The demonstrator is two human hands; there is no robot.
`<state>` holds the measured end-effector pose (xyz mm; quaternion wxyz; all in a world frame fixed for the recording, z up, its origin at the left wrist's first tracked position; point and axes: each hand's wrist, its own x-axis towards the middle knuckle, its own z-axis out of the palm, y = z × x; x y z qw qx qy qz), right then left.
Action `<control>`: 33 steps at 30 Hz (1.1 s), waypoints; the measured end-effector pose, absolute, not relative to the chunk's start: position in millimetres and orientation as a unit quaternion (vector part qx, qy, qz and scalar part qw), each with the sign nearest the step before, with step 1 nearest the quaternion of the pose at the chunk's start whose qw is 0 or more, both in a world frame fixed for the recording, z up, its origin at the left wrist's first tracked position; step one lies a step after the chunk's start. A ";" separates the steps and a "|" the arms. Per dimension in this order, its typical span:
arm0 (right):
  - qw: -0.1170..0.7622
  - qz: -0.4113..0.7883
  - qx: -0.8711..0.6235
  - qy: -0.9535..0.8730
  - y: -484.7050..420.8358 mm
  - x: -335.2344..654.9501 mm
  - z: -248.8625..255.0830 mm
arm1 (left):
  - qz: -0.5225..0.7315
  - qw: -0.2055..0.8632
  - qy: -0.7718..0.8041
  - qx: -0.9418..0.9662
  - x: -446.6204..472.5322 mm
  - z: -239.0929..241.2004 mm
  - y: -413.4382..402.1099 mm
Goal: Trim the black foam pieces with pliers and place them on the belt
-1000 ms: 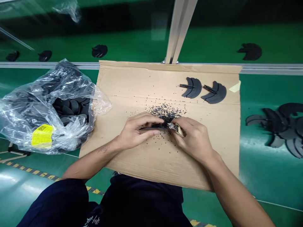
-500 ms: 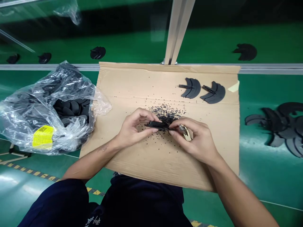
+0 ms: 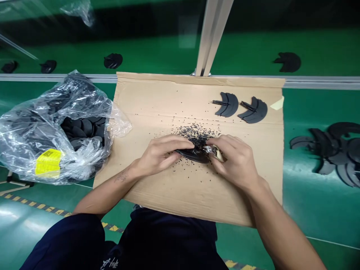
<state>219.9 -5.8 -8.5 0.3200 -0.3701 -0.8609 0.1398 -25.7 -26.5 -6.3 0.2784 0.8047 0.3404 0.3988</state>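
My left hand (image 3: 165, 152) pinches a flat black curved plastic part (image 3: 194, 155) from its left side, fingers on top and thumb beneath. Closed in my right hand (image 3: 236, 159) is a pair of nippers (image 3: 215, 152) with a metal head and pale handles. The jaws of the nippers meet the right end of the part; exactly where they bite I cannot tell. Small black plastic scraps (image 3: 194, 131) lie scattered under and behind both hands. All this is over a cardboard sheet (image 3: 174, 198).
Two finished-looking black fan-shaped parts (image 3: 229, 105) lie at the back right of the cardboard. Left stands a clear plastic bag (image 3: 25, 120) full of dark discs, with a yellow label (image 3: 47, 163). More black parts (image 3: 332, 146) are piled right. A metal post (image 3: 212, 37) rises behind.
The black part has been turned so its broad curved face shows. My left fingers have flattened over it, and my right hand has brought the nippers' head to its right end.
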 end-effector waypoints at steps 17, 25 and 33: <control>0.262 0.008 -0.355 -0.897 -12.0 217.2 -8.9 | 0.411 0.328 0.315 0.790 -20.7 -6.0 -32.6; 0.216 -0.052 -0.377 -0.899 -16.9 214.6 -1.3 | 0.399 0.312 0.305 0.806 -24.1 -9.9 -34.3; 0.250 0.173 -0.382 -0.873 -19.9 213.2 -10.8 | 0.406 0.318 0.312 0.798 -20.4 -11.0 -33.5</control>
